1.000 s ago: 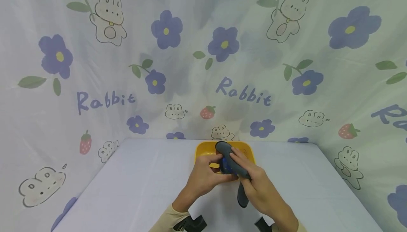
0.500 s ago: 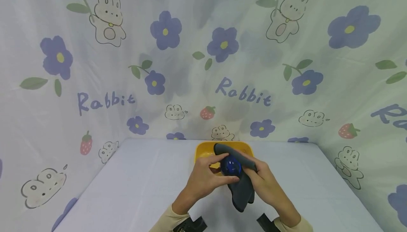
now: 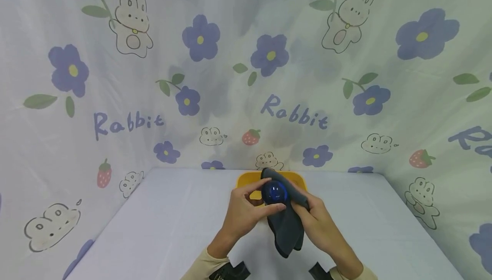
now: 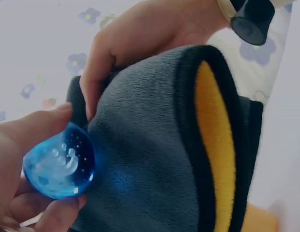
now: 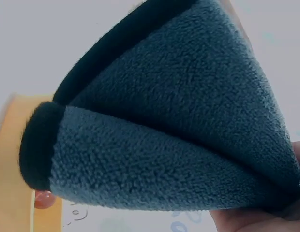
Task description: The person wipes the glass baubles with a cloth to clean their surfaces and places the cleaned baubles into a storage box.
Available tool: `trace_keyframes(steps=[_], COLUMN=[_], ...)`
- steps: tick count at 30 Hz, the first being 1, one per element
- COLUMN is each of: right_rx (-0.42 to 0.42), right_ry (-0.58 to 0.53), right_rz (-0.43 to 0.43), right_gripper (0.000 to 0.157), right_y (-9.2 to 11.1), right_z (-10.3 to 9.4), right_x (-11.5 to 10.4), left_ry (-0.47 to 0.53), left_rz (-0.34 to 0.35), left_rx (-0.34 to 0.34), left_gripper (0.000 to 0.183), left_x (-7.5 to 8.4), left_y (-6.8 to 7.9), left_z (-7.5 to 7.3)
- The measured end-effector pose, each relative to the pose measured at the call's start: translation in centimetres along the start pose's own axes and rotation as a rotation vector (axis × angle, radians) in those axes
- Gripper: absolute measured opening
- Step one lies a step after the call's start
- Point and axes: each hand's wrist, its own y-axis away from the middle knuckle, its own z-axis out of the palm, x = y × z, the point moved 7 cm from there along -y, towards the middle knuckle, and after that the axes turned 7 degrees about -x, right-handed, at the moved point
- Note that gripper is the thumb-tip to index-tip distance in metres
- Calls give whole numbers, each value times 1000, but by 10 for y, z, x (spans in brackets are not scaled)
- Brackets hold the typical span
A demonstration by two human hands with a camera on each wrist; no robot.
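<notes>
Between its thumb and fingers, my left hand (image 3: 243, 209) holds a clear blue glass ball (image 3: 274, 193). Pale white shapes and small bubbles show inside the ball (image 4: 60, 162) in the left wrist view. My right hand (image 3: 319, 218) grips a folded grey plush cleaning cloth (image 3: 287, 226) with black edging. A yellow underside appears within the fold of the cloth (image 4: 140, 140). The cloth lies right beside the ball, and its lower part hangs down below both hands. Most of the right fingers are hidden behind the cloth.
Behind the hands, a yellow plastic container (image 3: 242, 181) stands on the white table (image 3: 184, 211). A small part of something reddish (image 5: 44, 199) shows by it in the right wrist view. Rabbit-and-flower printed curtain (image 3: 230, 79) encloses the table at the back and sides.
The cloth, earlier lying across the ball, has come off its near face, leaving the ball exposed. Since half a second ago, the ball has risen slightly and shifted a little left.
</notes>
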Motion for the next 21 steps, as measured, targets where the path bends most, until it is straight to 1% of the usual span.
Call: trace_keyframes(steps=[3,6,9,12,15,18,21], right_rx=[2,7,19,30,44,62,81], right_ry=[17,39,62,75,107,160,201], right_rz=[13,14,27,53,71,58,20], right_gripper=[48,48,48,48,47,47,46], right_y=[2,3,6,8,11,14,15], right_z=[1,3,4,5,5,4,4], right_x=[-3,-7,-10,-12,-15,-20,-23], left_ry=[53,99,111,99,66,30,-4], left_rz=[-19,-21,-19,-27,-41,-61,-85], left_rx=[13,10,9,15,28,38,35], left_gripper=[54,56,61,66,63,59,55], left_x=[-1,0,1,0,-1,-4,-7], left_y=[-1,-2,-2,-2,-1,-1,-2], left_z=[-2,-3,-4,-4,-6,-7,-6])
